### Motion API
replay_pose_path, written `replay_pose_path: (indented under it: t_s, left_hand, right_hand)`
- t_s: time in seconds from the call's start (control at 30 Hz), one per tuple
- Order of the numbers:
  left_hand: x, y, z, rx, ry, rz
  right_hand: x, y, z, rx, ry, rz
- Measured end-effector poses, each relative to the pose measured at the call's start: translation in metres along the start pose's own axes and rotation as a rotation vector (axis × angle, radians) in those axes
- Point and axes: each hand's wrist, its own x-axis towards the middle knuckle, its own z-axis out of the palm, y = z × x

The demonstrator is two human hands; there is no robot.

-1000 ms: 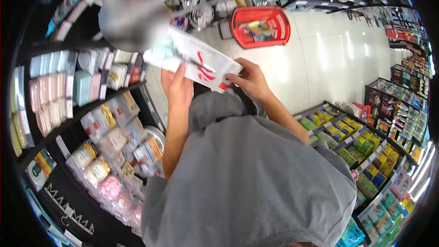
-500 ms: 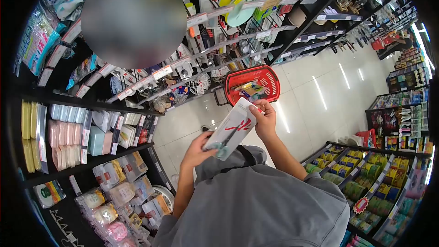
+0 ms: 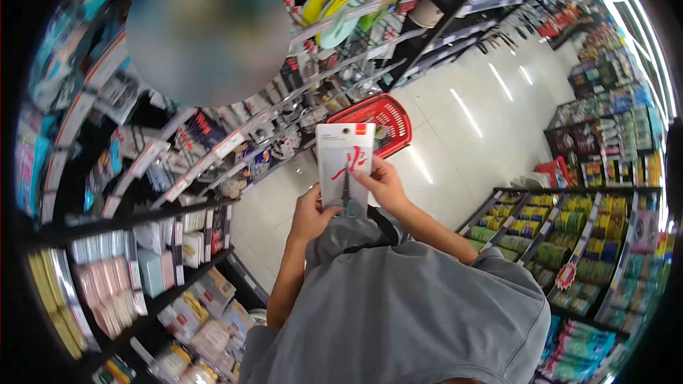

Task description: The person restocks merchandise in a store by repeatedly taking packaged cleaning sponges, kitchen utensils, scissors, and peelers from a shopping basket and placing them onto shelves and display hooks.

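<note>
A flat white package with red lettering, holding a pair of scissors (image 3: 346, 188), is upright in front of my torso. Its dark blades point up and the grey-green handles sit at the lower end. My left hand (image 3: 310, 215) grips the lower left edge, thumb across the front. On the other side, my right hand (image 3: 382, 183) pinches the right edge around mid-height. Both hands are closed on the package. Just behind its upper part stands a red shopping basket (image 3: 395, 122) on the floor, partly hidden by the card; some packaged goods lie inside.
Shelves with price strips (image 3: 228, 144) and hanging kitchen goods run along the upper left. Stacked boxes (image 3: 99, 277) fill a lower-left shelf. At right stands a rack of yellow and green rolls (image 3: 541, 231). Tiled floor (image 3: 455, 135) stretches between the shelving.
The scissors package has turned from tilted to nearly upright and shifted left, its front now facing me. My right hand has slid lower along its edge. The camera view has shifted too.
</note>
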Motion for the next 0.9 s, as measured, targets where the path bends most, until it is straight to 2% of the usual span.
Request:
replay_pose_path:
  t_s: [0.17,0.37,0.5,0.77,0.83,0.9]
  left_hand:
    - [0.008,-0.002,-0.002,0.027,0.018,-0.031]
    - [0.024,0.01,0.009,0.323,0.017,-0.094]
    - [0.046,0.004,0.023,0.254,0.077,-0.132]
    - [0.129,0.002,0.105,0.175,0.094,-0.158]
    - [0.152,-0.006,0.134,0.058,0.095,-0.097]
    - [0.174,-0.004,0.159,-0.006,0.046,-0.118]
  right_hand:
    - [0.004,0.017,0.001,0.053,-0.002,-0.017]
    - [0.015,0.017,-0.018,0.071,0.07,0.042]
    - [0.036,0.025,-0.044,0.051,0.032,0.047]
    - [0.081,0.015,-0.152,-0.003,0.02,0.03]
    - [0.093,0.006,-0.186,-0.003,0.077,-0.07]
    - [0.102,-0.016,-0.225,-0.352,0.073,-0.004]
